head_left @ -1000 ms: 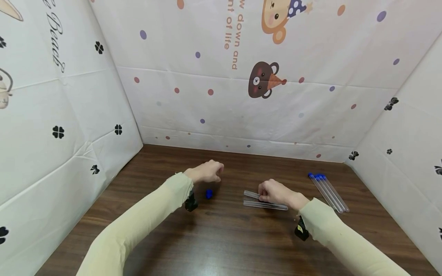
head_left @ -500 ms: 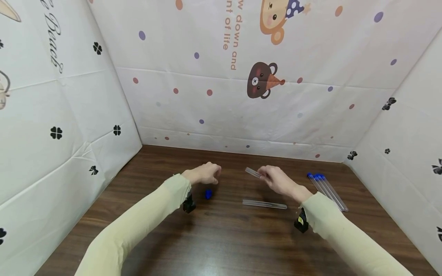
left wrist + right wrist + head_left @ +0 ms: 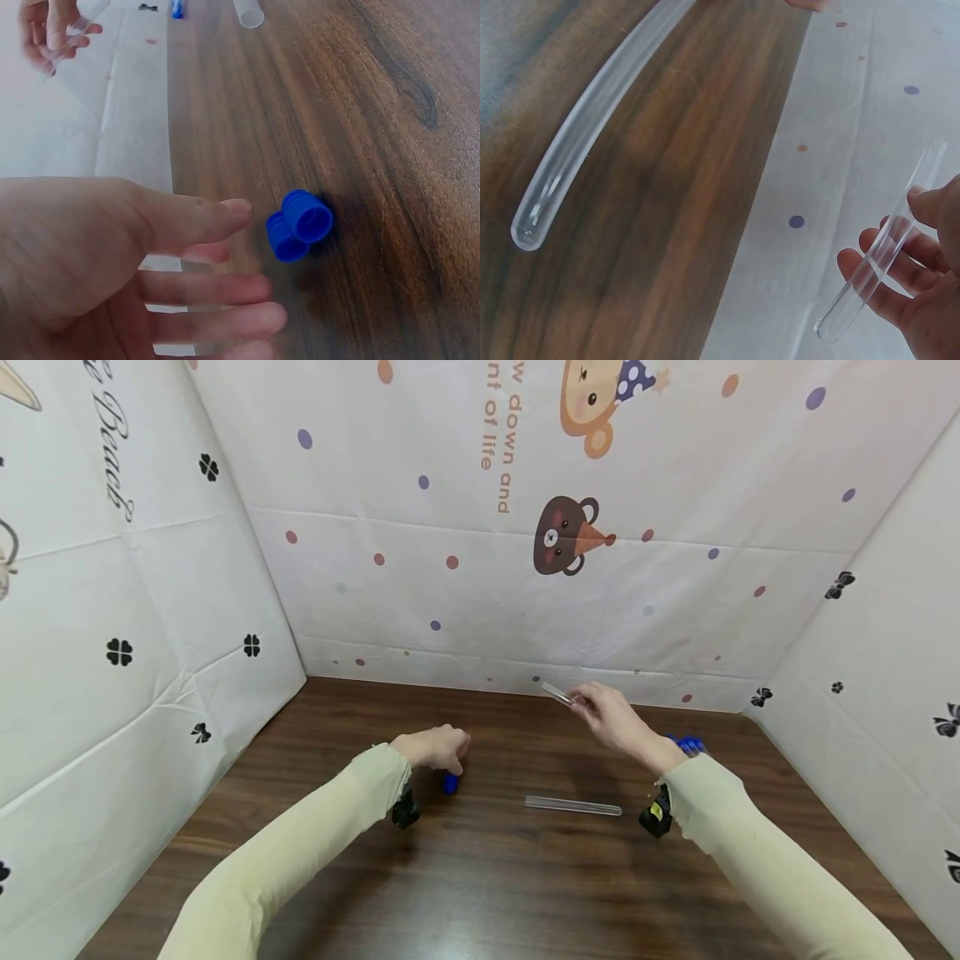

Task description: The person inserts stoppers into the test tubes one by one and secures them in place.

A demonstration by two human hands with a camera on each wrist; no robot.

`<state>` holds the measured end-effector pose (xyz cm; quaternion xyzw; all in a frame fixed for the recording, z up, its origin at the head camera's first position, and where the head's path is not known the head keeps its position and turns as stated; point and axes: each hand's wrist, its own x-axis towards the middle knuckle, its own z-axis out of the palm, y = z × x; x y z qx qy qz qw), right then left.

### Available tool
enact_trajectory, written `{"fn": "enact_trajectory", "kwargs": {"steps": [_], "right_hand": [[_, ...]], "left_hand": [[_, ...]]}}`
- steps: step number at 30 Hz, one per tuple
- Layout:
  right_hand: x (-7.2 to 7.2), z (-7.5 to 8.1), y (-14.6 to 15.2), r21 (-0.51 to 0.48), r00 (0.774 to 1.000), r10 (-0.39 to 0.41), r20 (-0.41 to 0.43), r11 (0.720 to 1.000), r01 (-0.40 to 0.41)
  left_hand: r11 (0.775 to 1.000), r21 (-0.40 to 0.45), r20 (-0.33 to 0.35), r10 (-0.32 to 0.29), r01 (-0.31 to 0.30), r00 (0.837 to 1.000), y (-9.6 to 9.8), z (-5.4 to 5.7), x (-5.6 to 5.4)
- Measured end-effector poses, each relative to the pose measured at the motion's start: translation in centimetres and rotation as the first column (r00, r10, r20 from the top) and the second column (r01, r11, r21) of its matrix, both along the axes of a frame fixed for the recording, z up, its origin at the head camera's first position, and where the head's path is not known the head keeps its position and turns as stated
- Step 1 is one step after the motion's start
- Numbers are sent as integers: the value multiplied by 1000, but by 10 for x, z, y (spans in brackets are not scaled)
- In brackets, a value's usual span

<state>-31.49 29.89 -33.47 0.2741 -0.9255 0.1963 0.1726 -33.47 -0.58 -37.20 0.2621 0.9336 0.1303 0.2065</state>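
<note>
Two blue caps (image 3: 307,216) lie touching each other on the wooden table, their hollow ends showing in the left wrist view. My left hand (image 3: 435,748) hovers right beside them; in the left wrist view its thumb and fingers are apart, with nothing between them. Raised above the table toward the back, my right hand (image 3: 611,718) holds a clear test tube (image 3: 881,259) between thumb and fingers. The tube is tilted, its rounded end low in the right wrist view. Another uncapped test tube (image 3: 573,806) lies flat on the table, below the right hand.
Several blue-capped tubes (image 3: 690,745) lie at the right, mostly hidden behind the right sleeve. A white printed cloth wall (image 3: 420,577) rises along the table's back edge, with more cloth at both sides. Bare wood (image 3: 465,893) extends in front of the hands.
My right hand has lifted one test tube off the table, upward and toward the back. My left hand has come down closer to the blue caps.
</note>
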Motion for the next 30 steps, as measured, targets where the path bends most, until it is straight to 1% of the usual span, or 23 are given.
{"fn": "enact_trajectory", "kwargs": {"steps": [4, 10, 13, 19, 24, 30], "right_hand": [[-1, 7, 1, 0, 1000, -10, 1, 1000, 10], [-3, 14, 1, -8, 1000, 3, -13, 1000, -3], [-4, 16, 1, -8, 1000, 8, -21, 1000, -8], [-2, 18, 1, -2, 1000, 12, -28, 1000, -12], [-2, 17, 2, -3, 999, 13, -36, 1000, -13], [-1, 16, 2, -10, 999, 14, -45, 1000, -14]], "left_hand": [[999, -33, 52, 42, -40, 998, 1, -1, 1], [997, -63, 71, 52, -48, 996, 2, -3, 3], [997, -59, 74, 56, -52, 996, 3, -3, 4], [998, -60, 58, 23, -20, 998, 1, -2, 5], [999, -43, 69, 1, 2, 998, -3, -1, 5], [999, -43, 80, 6, -3, 997, -4, -2, 5]]}}
